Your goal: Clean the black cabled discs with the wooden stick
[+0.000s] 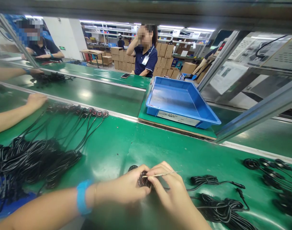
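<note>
My left hand (128,187), with a blue band at the wrist, is closed around a small round black part (144,181) that has reddish marks on its face. In my right hand (171,185), thumb and fingers pinch a thin pale stick (163,174). The stick's left end meets the face of the round part. Just behind my left hand, another round black piece (132,167) shows partly. A coiled black cable (205,180) with a plug end lies to the right of my right hand, and a larger cable bundle (222,207) lies nearer me.
Many black cables (35,156) with round heads (99,113) lie at left, near another person's hand (35,101). A blue tray (181,99) stands beyond the green bench (114,140). Several round-headed cables (251,163) lie far right. A metal post (258,111) rises beside the tray. People sit opposite.
</note>
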Demonstrator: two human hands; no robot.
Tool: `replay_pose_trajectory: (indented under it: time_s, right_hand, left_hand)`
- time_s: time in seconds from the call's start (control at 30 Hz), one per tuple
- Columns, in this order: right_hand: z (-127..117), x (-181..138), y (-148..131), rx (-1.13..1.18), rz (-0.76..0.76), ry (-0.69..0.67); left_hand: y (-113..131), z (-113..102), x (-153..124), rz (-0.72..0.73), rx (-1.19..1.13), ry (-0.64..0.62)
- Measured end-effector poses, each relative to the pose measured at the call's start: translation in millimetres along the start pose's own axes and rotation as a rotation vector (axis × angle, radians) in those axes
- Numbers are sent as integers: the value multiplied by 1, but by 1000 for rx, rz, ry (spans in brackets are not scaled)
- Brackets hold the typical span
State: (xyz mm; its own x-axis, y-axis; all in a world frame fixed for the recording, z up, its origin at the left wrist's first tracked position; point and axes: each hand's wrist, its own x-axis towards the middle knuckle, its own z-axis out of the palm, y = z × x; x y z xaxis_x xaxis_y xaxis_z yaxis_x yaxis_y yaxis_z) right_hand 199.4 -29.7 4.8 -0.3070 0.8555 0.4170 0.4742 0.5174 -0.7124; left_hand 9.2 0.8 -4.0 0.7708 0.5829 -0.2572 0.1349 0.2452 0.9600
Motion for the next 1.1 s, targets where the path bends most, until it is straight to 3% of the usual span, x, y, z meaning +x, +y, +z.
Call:
replay_pose_trajectory:
  time_s: [0.2, 0.37, 0.43, 0.67, 0.87, 1.03, 1.1]
  right_hand:
    - [2, 2, 3, 50, -40, 17]
    - [-7, 1, -3, 59, -7, 227]
    - [-5, -1, -4, 35, -16, 249]
    - [10, -7, 3, -20, -153, 176]
    - [11, -5, 5, -38, -145, 161]
    - [8, -1, 1, -124, -158, -53]
    - [5, -1, 0, -126, -151, -39]
  left_hand:
    - [2, 3, 5, -36, -74, 29]
    - [8, 3, 5, 4, -116, 46]
    - [7, 3, 4, 17, -115, 48]
    - [1, 1, 5, 21, -104, 52]
    - [6, 3, 3, 4, -102, 46]
    - [3, 3, 5, -26, -111, 53]
    - [1, 2, 5, -26, -120, 43]
